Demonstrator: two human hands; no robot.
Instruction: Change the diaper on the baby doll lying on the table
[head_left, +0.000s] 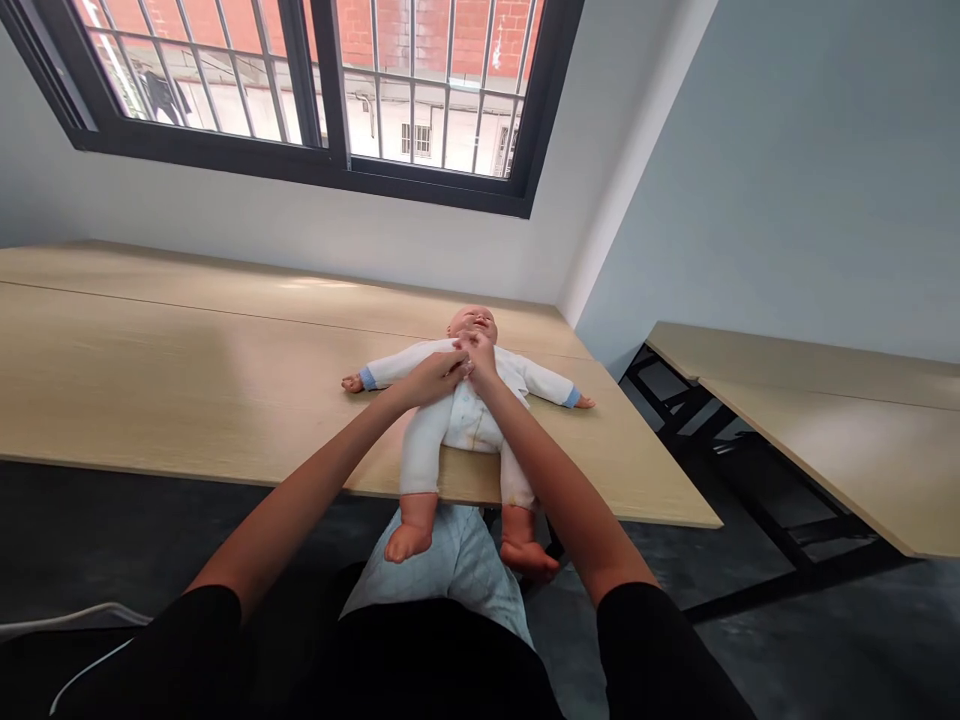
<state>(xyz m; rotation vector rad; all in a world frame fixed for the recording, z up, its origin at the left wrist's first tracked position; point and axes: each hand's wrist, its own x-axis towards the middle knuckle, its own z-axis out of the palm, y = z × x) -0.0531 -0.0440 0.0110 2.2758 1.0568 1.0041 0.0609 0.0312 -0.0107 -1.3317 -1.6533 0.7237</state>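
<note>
A baby doll lies on its back on the wooden table, arms spread out and bare feet hanging past the front edge. It wears a white shirt with blue cuffs and some faint marks low on the front. At the upper chest, my left hand pinches the shirt front with curled fingers. Just beside it and a little higher, my right hand is also closed on the shirt below the doll's chin. The fingertips nearly meet and partly hide the cloth between them.
Behind the table is a wall with a dark-framed, barred window. A second wooden table on black metal legs stands at the right, across a gap. A white cable runs at the lower left.
</note>
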